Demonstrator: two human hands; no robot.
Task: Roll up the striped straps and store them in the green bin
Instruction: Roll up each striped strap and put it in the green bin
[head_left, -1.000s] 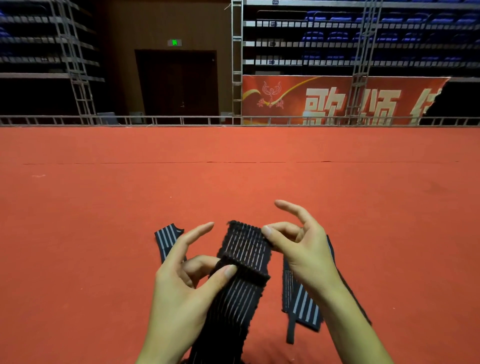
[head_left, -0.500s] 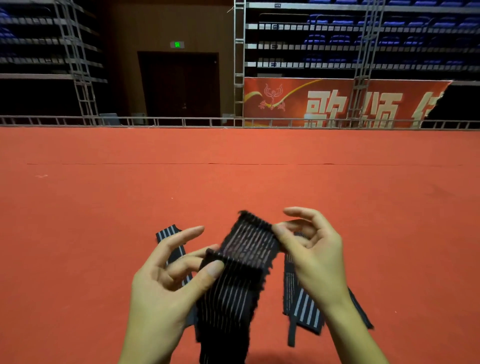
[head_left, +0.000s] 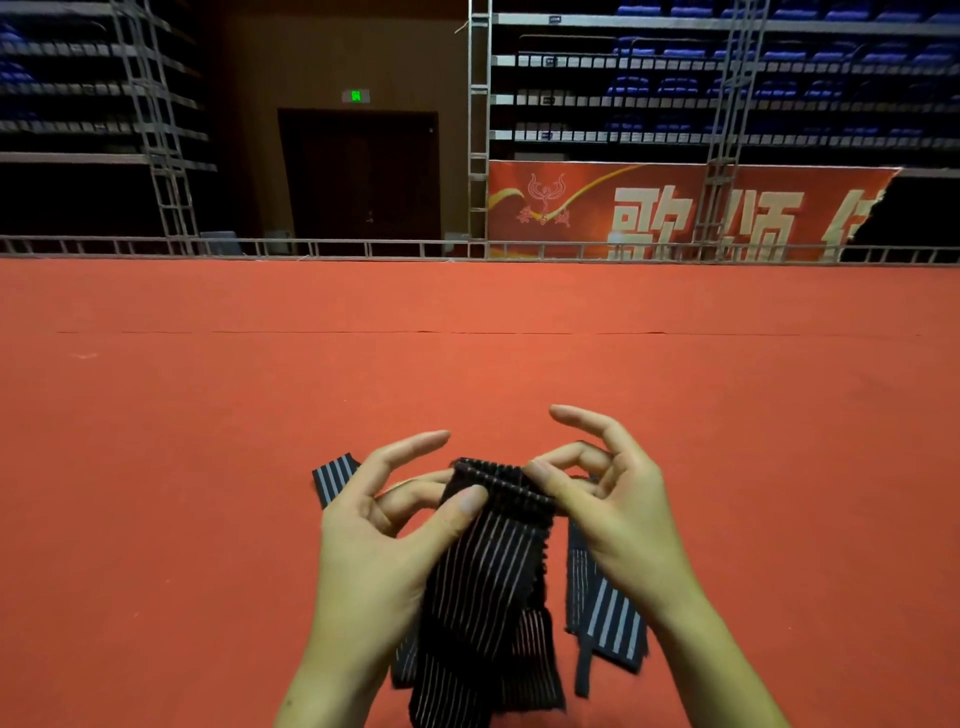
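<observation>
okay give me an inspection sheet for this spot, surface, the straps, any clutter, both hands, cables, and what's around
Surface: red carpet, with a thin seam line across it farther out.
Job's things: black striped strap held up in both hands, its top end folded over into a first turn, the rest hanging down. Another striped strap lies on the carpet under the right hand; a striped end shows left of the left hand. Green bin: nothing seen.
Clutter: nothing seen.
Hands: left hand pinches the fold with its thumb on top; right hand pinches its right edge, index finger raised.
Cables: nothing seen.
Surroundings: metal railing, red banner, dark doorway, tiers of blue seats.
</observation>
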